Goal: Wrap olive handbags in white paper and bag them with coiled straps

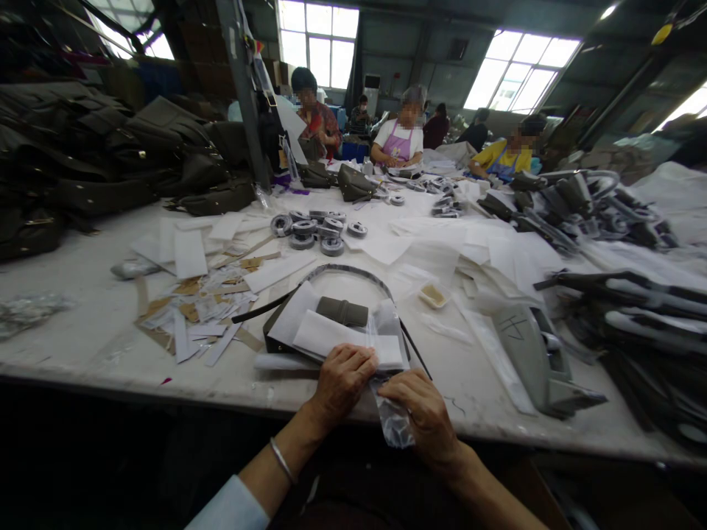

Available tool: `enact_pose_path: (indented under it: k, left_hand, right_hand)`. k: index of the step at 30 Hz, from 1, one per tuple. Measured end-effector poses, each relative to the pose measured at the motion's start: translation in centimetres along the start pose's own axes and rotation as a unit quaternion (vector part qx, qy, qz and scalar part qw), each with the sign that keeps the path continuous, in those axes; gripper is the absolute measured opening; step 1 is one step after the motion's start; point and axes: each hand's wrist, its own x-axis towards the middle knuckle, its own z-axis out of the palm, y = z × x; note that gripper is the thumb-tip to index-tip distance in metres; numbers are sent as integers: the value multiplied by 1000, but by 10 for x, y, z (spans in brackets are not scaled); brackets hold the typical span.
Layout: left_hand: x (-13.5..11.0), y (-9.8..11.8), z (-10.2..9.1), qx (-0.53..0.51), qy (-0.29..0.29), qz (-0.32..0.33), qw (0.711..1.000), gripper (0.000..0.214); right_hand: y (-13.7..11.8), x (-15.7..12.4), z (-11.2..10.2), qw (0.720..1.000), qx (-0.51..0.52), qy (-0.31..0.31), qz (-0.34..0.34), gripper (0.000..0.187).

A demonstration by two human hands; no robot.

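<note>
A dark olive handbag [342, 312] lies flat at the table's near edge, its thin strap looping behind it. White paper sheets [331, 335] cover most of it. My left hand [341, 380] is curled at the bag's front edge, fingers pressed on the paper and a clear plastic film [395, 425]. My right hand [423, 412] is closed beside it and pinches that crinkled film, which hangs over the table edge. A bangle sits on my left wrist.
Paper scraps [204, 309] litter the left. Tape rolls [317, 230] lie mid-table. Stacked dark bags [82, 169] fill the far left; grey bags and straps [607, 221] pile up at right. A grey bag [530, 353] lies at near right. Several people sit at the far end.
</note>
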Motion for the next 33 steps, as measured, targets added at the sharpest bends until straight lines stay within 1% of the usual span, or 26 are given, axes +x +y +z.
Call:
enact_pose_path:
  k: [3,5,7,8,10,13,15,17,19,22,24,25,28,31,33]
  left_hand:
    - [1,1,-8,-25,-18,-9,999,23]
    - [3,3,-15,-56,-44,-20,997,26]
    - [5,6,-19,-82,-60,-45,994,26]
    - [7,7,-20,-86,-56,-62,993,26]
    - [10,10,-18,-72,-29,-94,992,23]
    - [13,13,-9,-32,12,-120,992,8]
    - [14,13,-4,-10,27,-123,992,12]
    - [15,12,-1,8,41,-118,992,17]
    - [15,11,-1,21,51,-109,992,16]
    - [13,10,-3,25,50,-90,994,12]
    - [12,9,-5,20,43,-73,996,13]
    - [12,8,-5,19,41,-65,997,14]
    - [11,6,-6,7,49,-43,998,16]
    - [11,5,-6,-18,63,-12,998,18]
    - [11,5,-6,-31,72,5,997,20]
  right_hand:
    - [2,14,-6,999,-41,-14,1,18]
    - [6,24,-8,996,-74,-37,18,20]
    - [13,35,-7,993,-97,-62,37,20]
    - [17,39,-5,991,-100,-72,46,19]
    - [27,45,0,989,-97,-90,65,17]
    - [44,49,8,983,-91,-117,104,20]
    - [54,50,13,980,-80,-124,136,20]
    - [62,52,16,977,-52,-126,162,19]
    - [68,55,17,970,-8,-142,196,17]
    - [76,62,19,941,54,-189,274,15]
    - [81,66,20,925,67,-203,314,12]
    - [82,67,21,922,66,-203,323,12]
    - [84,67,25,926,40,-188,326,11]
    - [84,67,24,937,14,-170,304,8]
    - [85,69,20,938,27,-193,286,12]
